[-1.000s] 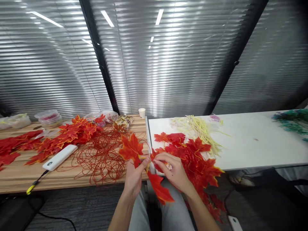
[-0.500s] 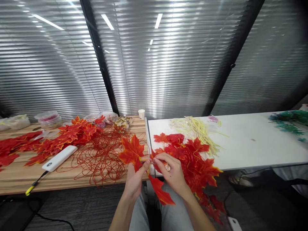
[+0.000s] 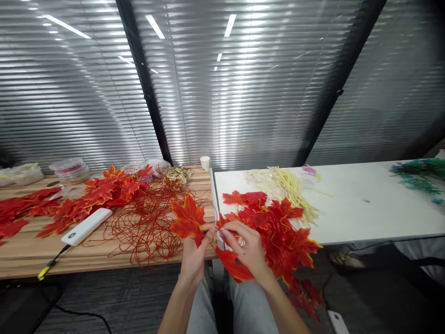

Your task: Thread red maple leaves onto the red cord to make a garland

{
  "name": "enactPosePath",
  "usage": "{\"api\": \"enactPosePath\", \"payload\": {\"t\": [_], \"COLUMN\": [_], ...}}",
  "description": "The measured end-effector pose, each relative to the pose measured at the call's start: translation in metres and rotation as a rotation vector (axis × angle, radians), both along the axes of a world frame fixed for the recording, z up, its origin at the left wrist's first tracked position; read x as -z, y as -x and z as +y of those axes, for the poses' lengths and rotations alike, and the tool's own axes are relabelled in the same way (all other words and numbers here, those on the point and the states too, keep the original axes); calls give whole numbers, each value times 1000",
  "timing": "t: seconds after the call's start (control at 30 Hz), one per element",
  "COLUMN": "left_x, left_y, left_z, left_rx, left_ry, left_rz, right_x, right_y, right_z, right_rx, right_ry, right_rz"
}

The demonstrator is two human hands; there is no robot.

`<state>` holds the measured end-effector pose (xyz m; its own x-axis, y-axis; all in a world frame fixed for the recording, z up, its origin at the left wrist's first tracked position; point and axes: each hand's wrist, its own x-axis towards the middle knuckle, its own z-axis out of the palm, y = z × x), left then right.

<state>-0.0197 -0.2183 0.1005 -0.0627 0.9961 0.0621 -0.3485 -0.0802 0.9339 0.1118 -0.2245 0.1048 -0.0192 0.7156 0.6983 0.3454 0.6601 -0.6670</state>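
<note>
My left hand (image 3: 194, 260) pinches the yellow stem of a red-orange artificial maple leaf (image 3: 188, 217), which fans out to the left above the thumb. Close against it, my right hand (image 3: 247, 248) has thumb and forefinger pressed together at the stem's end, where a thin cord seems to pass; the exact grip is too small to make out. Below the fingers hangs a second red maple leaf (image 3: 233, 265), partly behind the right hand. A heap of red maple leaves (image 3: 278, 227) lies beside my right hand and spills over the table edge.
Left, a wooden table (image 3: 114, 260) bears tangled red cord (image 3: 149, 227), a maple leaf pile (image 3: 104, 190), a white power bank (image 3: 86, 226) and a paper cup (image 3: 205, 163). On the white table (image 3: 347, 204) are yellow strips (image 3: 290, 190) and green foliage (image 3: 420, 174).
The lower hanging leaf has swung up and now sits nearer my right hand. The upper leaf has tilted slightly to the left. Both hands stay together at the stem.
</note>
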Motion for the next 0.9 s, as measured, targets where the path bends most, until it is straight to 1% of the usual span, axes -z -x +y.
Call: {"api": "enactPosePath", "payload": {"t": [0.23, 0.6, 0.77, 0.9], "left_x": [-2, -5, -2, -3], "left_y": [0, -1, -1, -1], "left_z": [-4, -6, -7, -7], "left_rx": [25, 36, 27, 31], "left_ry": [17, 23, 14, 12], "left_rz": [7, -22, 6, 29], "right_x": [-2, -2, -2, -4], "right_y": [0, 1, 0, 0], "right_z": [-3, -5, -7, -8], "right_rx": [11, 24, 20, 12], "right_ry": [51, 46, 47, 41], "right_rz": [14, 15, 11, 12]}}
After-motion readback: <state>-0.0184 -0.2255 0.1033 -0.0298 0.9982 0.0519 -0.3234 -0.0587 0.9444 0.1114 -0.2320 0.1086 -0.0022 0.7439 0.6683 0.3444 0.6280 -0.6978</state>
